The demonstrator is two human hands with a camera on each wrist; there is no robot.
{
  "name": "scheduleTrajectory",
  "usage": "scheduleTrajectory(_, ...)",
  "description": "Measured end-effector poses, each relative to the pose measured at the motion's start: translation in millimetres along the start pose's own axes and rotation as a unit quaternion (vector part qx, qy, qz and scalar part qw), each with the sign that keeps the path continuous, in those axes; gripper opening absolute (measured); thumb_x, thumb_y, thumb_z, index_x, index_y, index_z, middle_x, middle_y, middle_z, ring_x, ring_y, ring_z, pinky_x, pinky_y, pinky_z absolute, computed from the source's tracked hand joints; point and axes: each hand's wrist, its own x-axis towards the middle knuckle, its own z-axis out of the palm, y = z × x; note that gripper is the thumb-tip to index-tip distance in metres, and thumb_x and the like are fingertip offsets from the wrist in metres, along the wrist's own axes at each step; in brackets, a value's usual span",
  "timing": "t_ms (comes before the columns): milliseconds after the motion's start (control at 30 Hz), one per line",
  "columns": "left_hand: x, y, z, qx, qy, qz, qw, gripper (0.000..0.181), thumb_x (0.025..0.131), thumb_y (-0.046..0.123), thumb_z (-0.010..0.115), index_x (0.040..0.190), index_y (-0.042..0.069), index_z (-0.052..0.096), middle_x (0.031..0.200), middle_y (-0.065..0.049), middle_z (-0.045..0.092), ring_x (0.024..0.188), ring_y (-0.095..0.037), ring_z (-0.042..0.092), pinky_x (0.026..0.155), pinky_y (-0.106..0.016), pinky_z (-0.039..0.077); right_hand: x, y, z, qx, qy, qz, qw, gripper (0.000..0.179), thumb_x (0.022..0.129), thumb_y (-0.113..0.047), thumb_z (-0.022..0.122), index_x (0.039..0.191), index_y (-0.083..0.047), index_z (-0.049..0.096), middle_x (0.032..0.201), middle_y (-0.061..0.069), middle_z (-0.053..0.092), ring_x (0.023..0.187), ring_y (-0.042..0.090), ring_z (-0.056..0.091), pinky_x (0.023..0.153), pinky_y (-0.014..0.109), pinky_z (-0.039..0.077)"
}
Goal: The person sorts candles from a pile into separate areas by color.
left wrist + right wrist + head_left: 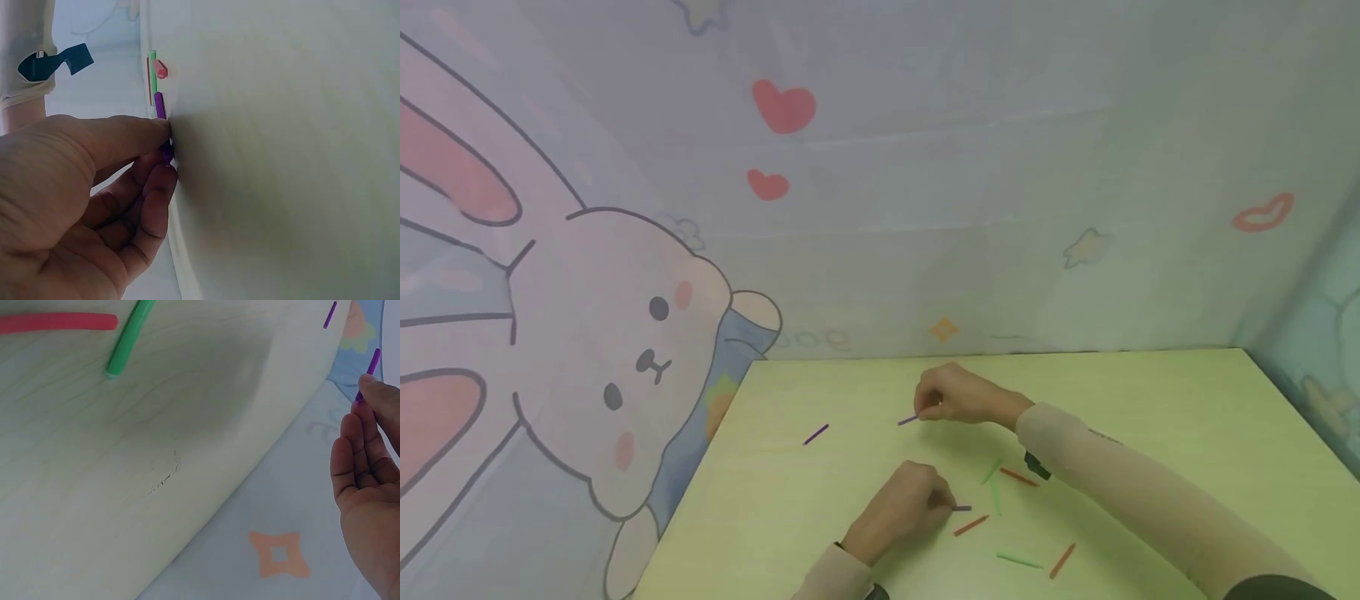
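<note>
My right hand (958,395) pinches a thin purple stick (907,420) between thumb and fingertips. It hovers over the far part of the table, and in the right wrist view the stick (374,361) juts up past the thumb. Nearer the front, my left hand (907,507) pinches a second purple stick (962,508), low at the tabletop. In the left wrist view this stick (160,105) is partly covered by the thumb. A third purple stick (816,434) lies by itself on the left of the table.
Right of the left hand lie several loose sticks: red ones (972,525), (1018,477), (1062,561) and green ones (1019,560), (996,495), (992,472). The pale table (1165,417) ends at a wall hanging (1000,167) with a printed rabbit.
</note>
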Motion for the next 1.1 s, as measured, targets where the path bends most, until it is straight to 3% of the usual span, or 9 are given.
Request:
scheduleTrajectory(433, -3.0, -2.0, -2.0, 0.006, 0.006, 0.0, 1.0, 0.015, 0.085, 0.005, 0.08, 0.086, 0.019, 0.084, 0.08, 0.015, 0.075, 0.078, 0.008, 0.062, 0.076, -0.01, 0.049, 22.9, -3.7, 20.4, 0.0, -0.019, -0.032, 0.9993, 0.003, 0.094, -0.016, 0.078, 0.091, -0.017, 0.078, 0.089, -0.013, 0.066, 0.082, 0.004, 0.063, 0.075, 0.024, 0.056)
scheduleTrajectory(1100, -8.5, -5.8, 1.8, 0.003, 0.032, 0.016, 0.9993, 0.015, 0.081, 0.007, 0.083, 0.083, 0.022, 0.084, 0.076, 0.018, 0.074, 0.072, 0.016, 0.057, 0.074, -0.005, 0.044, 59.2, -7.9, 55.0, -0.024, -0.067, -0.07, 0.995, 0.007, 0.093, -0.018, 0.08, 0.089, -0.023, 0.077, 0.087, -0.016, 0.063, 0.079, -0.001, 0.06, 0.073, 0.017, 0.053)
